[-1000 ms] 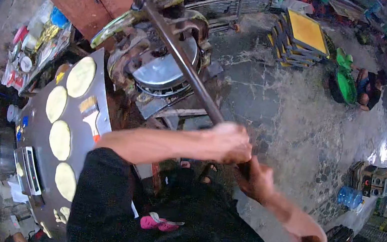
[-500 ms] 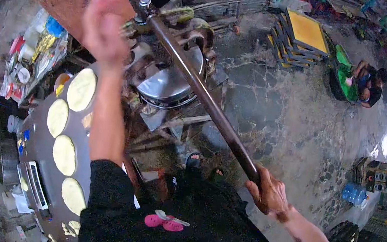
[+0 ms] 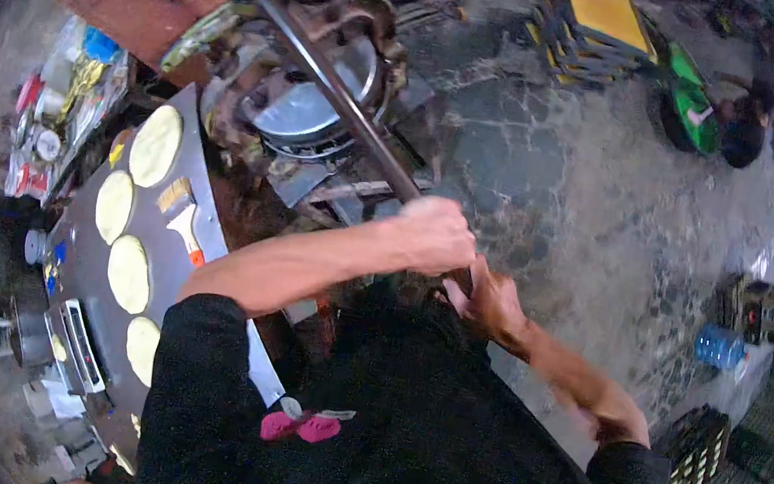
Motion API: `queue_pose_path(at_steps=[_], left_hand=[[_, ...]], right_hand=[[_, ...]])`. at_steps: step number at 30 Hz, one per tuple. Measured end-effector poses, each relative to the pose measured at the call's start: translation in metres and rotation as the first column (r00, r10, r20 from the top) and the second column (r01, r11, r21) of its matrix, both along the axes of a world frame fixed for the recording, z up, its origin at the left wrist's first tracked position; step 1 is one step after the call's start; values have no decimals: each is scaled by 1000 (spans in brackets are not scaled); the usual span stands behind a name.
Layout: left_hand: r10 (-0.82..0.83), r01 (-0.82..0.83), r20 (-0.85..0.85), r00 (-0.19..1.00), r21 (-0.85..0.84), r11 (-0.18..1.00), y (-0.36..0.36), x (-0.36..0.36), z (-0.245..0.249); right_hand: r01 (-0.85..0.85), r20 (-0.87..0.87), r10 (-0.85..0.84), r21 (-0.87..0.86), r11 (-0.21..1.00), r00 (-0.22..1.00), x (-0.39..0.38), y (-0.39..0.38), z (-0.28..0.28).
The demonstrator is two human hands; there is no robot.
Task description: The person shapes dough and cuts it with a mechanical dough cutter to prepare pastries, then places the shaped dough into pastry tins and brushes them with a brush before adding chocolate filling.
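1. Lever bar (image 3: pixel 347 109): a long, dark metal rod straight ahead of the person. Its long axis runs on a diagonal from the pivot on the rusty press (image 3: pixel 267 41), up and to the left in the view, down and to the right, ending close before the chest.
2. The left hand (image 3: pixel 434 234) is curled in a full fist round the bar, knuckles up, with the bare forearm reaching in from the left. It is the hand farther up the bar, on the press side.
3. The right hand (image 3: pixel 489 304) is wrapped round the near end just behind the left and appears to touch it. The left hand partly hides its fingers, but the grip looks closed.
4. Both hands sit together at the near end. All the free length of the bar lies between them and the pivot, and the left hand is the nearer one to the press.
5. A round, shiny metal pan (image 3: pixel 311 113) sits in the press under the far part of the bar.
6. To the left, well apart from the hands, a dark table (image 3: pixel 79 269) carries a row of pale yellow dough discs (image 3: pixel 155 145), with a brush (image 3: pixel 186 222) beside them.
7. Far off across the cracked floor, another person (image 3: pixel 741 131) crouches near a stack of yellow-topped trays (image 3: pixel 600 12).
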State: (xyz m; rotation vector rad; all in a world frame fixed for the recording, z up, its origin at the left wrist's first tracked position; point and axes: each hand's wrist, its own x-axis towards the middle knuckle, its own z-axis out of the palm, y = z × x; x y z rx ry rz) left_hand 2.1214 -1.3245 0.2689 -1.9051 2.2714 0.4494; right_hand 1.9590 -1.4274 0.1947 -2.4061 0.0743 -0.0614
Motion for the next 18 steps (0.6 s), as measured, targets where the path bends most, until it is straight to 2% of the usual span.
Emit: queue_pose_path(at_steps=[1, 2, 4, 5, 6, 7, 8, 9, 11, 12, 14, 15, 17, 18], left_hand=[[-16, 16, 1, 1000, -7, 1000, 2, 1, 27], [-33, 33, 9, 999, -15, 999, 1, 5, 48], [-48, 48, 10, 999, -48, 998, 7, 9, 50], [-33, 34, 15, 999, -87, 996, 4, 13, 50], [-19, 19, 58, 998, 0, 1000, -5, 14, 42], [31, -38, 67, 997, 104, 994, -11, 13, 0], [79, -93, 73, 994, 208, 974, -17, 7, -37], [52, -64, 58, 997, 216, 974, -17, 1, -38], [106, -119, 61, 992, 289, 950, -25, 4, -28], [77, -96, 88, 993, 239, 966, -22, 2, -23], [64, -77, 160, 985, 71, 995, -14, 2, -15], [71, -81, 168, 983, 53, 995, -13, 2, -11], [48, -18, 119, 992, -243, 970, 0, -2, 2], [101, -62, 139, 985, -260, 964, 3, -1, 14]], right_hand=[[5, -74, -5, -4, 1000, 997, 0, -1, 27], [32, -69, -33, -8, 999, 997, 2, -4, 51], [-103, -127, 116, 103, 989, 985, 6, -9, 82], [-115, -169, 116, 20, 993, 979, 10, -9, 80], [-92, -161, 93, 13, 996, 983, 18, -8, 42], [-66, -83, 66, 4, 998, 994, 24, -6, -22], [-41, -16, 40, -4, 999, 999, 22, -5, -56], [-14, -31, 14, 2, 1000, 999, 15, -1, -51], [-60, -37, 55, -138, 989, 998, 16, -14, -32], [-74, -36, 72, -47, 996, 997, 17, -14, -37], [-45, -59, 45, -3, 999, 997, 22, -14, -25], [-48, -51, 47, -20, 999, 998, 21, -21, -16], [-109, -41, 125, 280, 954, 991, 18, -21, 9], [-135, -77, 156, 229, 964, 985, 17, -25, 32]])
